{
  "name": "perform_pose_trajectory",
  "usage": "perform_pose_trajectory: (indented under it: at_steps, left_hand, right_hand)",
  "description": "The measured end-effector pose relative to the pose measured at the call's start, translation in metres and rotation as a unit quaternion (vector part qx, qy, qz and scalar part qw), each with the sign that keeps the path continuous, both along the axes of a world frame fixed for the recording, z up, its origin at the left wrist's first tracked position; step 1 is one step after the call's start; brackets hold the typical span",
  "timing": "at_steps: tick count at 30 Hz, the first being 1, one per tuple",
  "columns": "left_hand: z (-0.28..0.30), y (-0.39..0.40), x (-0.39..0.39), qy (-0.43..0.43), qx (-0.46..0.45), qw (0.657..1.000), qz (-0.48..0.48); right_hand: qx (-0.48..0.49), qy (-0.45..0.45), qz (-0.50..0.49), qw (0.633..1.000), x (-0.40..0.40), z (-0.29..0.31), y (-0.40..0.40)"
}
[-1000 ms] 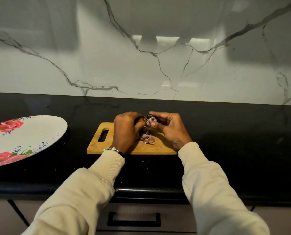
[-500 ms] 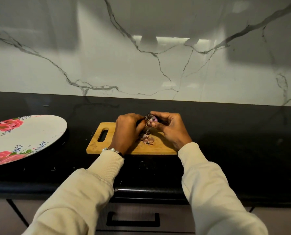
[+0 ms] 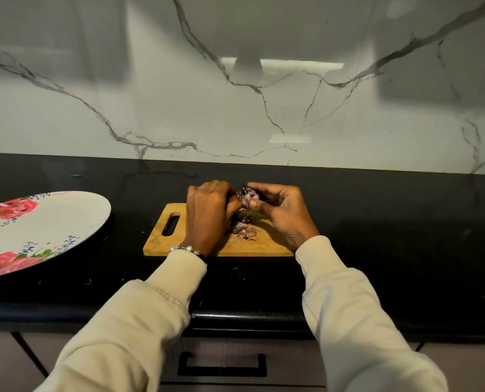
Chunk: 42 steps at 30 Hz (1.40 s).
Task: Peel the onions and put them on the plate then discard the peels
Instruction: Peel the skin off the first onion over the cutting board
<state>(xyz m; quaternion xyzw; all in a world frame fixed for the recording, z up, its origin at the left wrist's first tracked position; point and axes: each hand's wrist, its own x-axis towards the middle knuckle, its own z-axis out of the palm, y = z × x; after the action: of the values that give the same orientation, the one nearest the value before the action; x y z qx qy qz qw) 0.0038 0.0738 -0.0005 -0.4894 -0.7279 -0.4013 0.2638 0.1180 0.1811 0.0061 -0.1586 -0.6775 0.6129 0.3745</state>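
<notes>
Now | both hands above cutting board [image 3: 263,244] | right hand [image 3: 285,213] grip pinches onion [image 3: 247,193] | left hand [image 3: 208,210] curled, grips onion

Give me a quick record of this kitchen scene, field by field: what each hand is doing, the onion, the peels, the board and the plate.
left hand: fingers curled, gripping the onion's left side
right hand: pinching the onion, thumb on its front
onion: small, purple, held above the board, partly peeled, dark skin on top
peels: small pile on the board under the hands
cutting board: wooden, handle slot at its left end, on the black counter
plate: floral, left of the board, no onion visible on it
</notes>
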Motion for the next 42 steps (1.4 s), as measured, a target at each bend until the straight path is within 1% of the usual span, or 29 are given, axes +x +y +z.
perform_pose_trajectory:
  at_steps: [3,5,10,14,16,20,25,30,33,36,40,42]
  left_hand:
    - [0.004,0.000,0.000,-0.032,-0.011,0.999,-0.010]
    - [0.006,0.000,-0.001,-0.056,-0.016,0.998,-0.013]
    - [0.008,-0.001,-0.002,-0.088,-0.019,0.996,-0.004]
    - [0.006,0.000,-0.004,-0.109,0.014,0.994,-0.018]
    - [0.004,0.000,-0.007,-0.110,0.034,0.993,-0.038]
    - [0.004,-0.001,-0.005,-0.072,0.055,0.992,-0.088]
    - [0.006,-0.001,-0.003,-0.087,0.057,0.990,-0.097]
    - [0.008,-0.002,0.000,-0.169,0.043,0.977,-0.123]
    - [0.007,-0.001,0.001,-0.246,0.041,0.958,-0.138]
    - [0.005,-0.001,0.002,-0.314,0.059,0.936,-0.146]
    - [0.006,0.000,0.006,-0.355,0.086,0.920,-0.144]
    - [0.007,0.000,0.006,-0.383,0.107,0.906,-0.147]
  right_hand:
    - [-0.050,0.012,0.018,0.999,0.001,0.001,-0.002]
    - [-0.064,0.018,0.024,0.998,0.003,0.003,-0.003]
    - [-0.043,0.021,0.007,0.999,0.005,0.007,-0.001]
    - [-0.048,0.033,0.003,0.998,0.006,0.007,0.001]
    - [-0.045,0.034,0.000,0.998,0.006,0.006,0.003]
    - [-0.050,0.033,0.003,0.998,0.006,0.008,0.002]
    - [-0.035,0.029,-0.001,0.999,0.006,0.006,0.002]
    - [-0.012,0.024,-0.003,1.000,0.006,0.005,0.002]
    - [-0.001,0.017,-0.003,1.000,0.007,0.005,0.002]
    - [0.008,0.007,-0.001,1.000,0.004,0.003,0.001]
    - [0.036,-0.001,-0.004,0.999,0.004,0.004,-0.003]
    - [0.038,0.000,-0.001,0.999,0.003,0.004,-0.005]
